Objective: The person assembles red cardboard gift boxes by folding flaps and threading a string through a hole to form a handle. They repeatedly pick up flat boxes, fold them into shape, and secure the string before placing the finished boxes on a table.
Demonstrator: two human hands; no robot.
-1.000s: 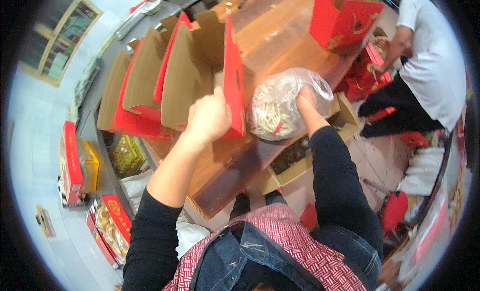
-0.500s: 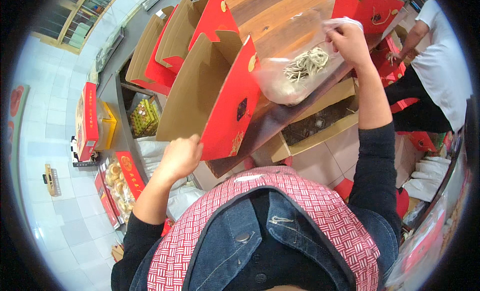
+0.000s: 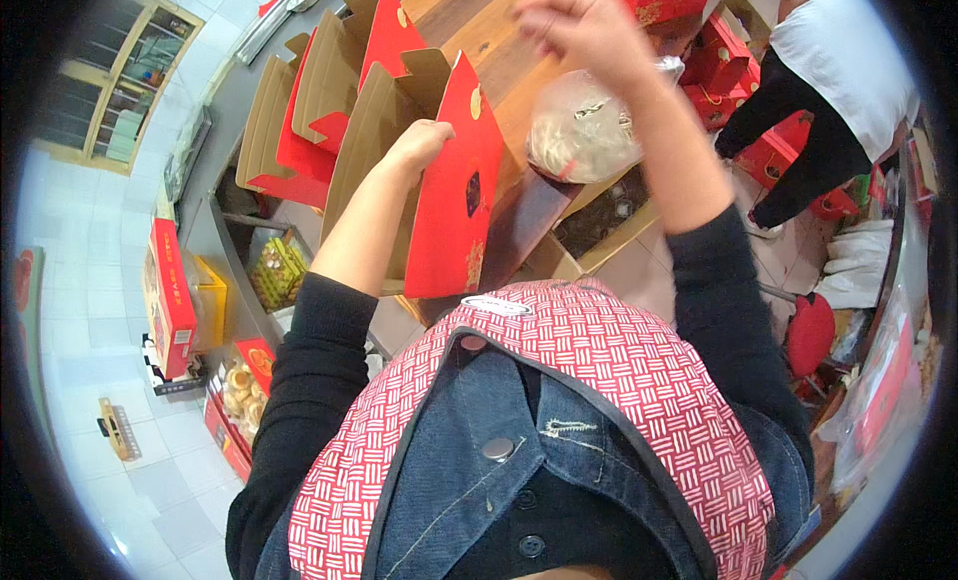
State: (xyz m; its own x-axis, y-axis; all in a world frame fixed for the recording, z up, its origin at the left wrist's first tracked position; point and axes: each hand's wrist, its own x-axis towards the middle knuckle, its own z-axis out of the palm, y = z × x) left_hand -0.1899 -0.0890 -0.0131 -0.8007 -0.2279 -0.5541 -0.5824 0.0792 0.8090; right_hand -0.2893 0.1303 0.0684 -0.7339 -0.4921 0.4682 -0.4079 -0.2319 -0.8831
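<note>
My left hand [image 3: 419, 146] is closed on the upper edge of the front panel of an open red cardboard box [image 3: 461, 221], with some fingertips hidden. The box has a brown inside and stands at the near edge of the wooden table [image 3: 464, 21]. To its right a clear plastic bag [image 3: 574, 141] with pale, string-like strips in it sits at the table edge. My right hand [image 3: 584, 31] is above the table beyond the bag, its fingers smeared by motion. No held thing shows in it. The right forearm passes over the bag's right side.
More open red boxes [image 3: 299, 131] stand left of the held one. Below the table edge is an open carton [image 3: 604, 226]. A person in a white top [image 3: 848, 61] stands at the right by several red boxes [image 3: 723, 56]. A red stool [image 3: 810, 331] is near my right elbow.
My right hand has let go of the bag's top and moved left and away from me. The bag has settled. My left hand has risen from the box's lower corner to its upper edge.
</note>
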